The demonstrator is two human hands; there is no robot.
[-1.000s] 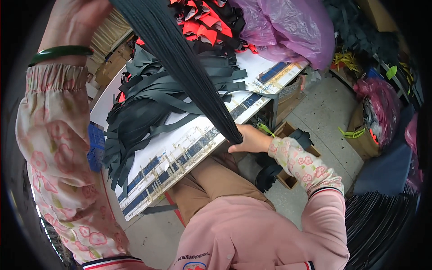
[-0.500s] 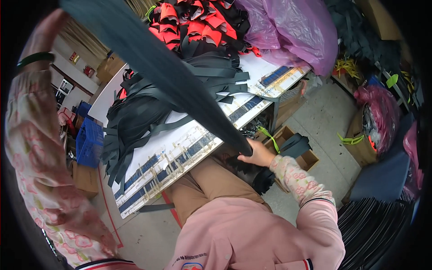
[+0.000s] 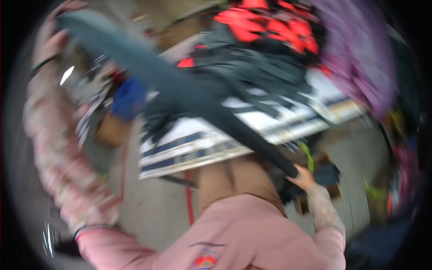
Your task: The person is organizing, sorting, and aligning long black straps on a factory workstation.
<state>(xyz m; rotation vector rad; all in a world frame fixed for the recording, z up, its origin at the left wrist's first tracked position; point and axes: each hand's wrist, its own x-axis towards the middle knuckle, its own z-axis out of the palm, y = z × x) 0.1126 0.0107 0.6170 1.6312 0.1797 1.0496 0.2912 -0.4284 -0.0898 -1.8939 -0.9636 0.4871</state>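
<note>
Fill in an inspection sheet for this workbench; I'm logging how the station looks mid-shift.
Surface: white table with blue stripes, largely covered.
Job's things: long bundle of dark straps, stretched diagonally between both hands.
Clutter: heap of black straps on the table, red-orange pieces behind, purple plastic bag at right.
Hands: left hand raised, gripping the bundle's upper end; right hand low, gripping the lower end.
Cables: nothing seen.
Surroundings: grey floor, blue item left of the table; picture blurred, details unclear.
</note>
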